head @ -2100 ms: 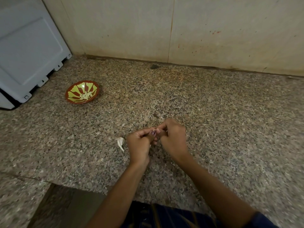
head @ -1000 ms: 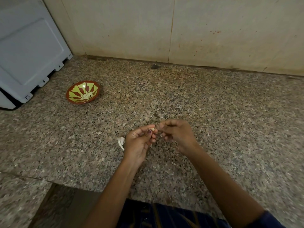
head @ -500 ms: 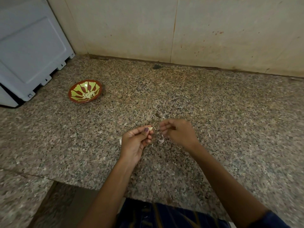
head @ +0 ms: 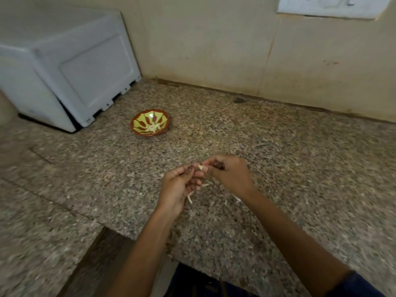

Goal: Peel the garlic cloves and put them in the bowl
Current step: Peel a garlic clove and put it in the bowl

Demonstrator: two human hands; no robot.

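Note:
A small pale garlic clove (head: pixel 201 167) is pinched between the fingertips of my left hand (head: pixel 179 187) and my right hand (head: pixel 230 174), just above the granite counter. Both hands meet at the clove with fingers curled. Thin white strips of garlic skin (head: pixel 189 197) lie on the counter under and beside my left hand. The red and yellow-green patterned bowl (head: pixel 137 123) sits farther back to the left, holding a few pale peeled cloves (head: pixel 153 127) at its centre.
A white box-shaped appliance (head: pixel 70 67) stands at the back left, near the bowl. The tiled wall (head: pixel 214 39) closes off the back of the speckled counter (head: pixel 300 157). The counter's front edge runs below my forearms. More skin flakes (head: pixel 236 198) lie near my right wrist.
The camera has tilted up and shifted, so the bowl and appliance appear closer to the middle. My hands came back together on the clove, and loose skin has dropped onto the counter.

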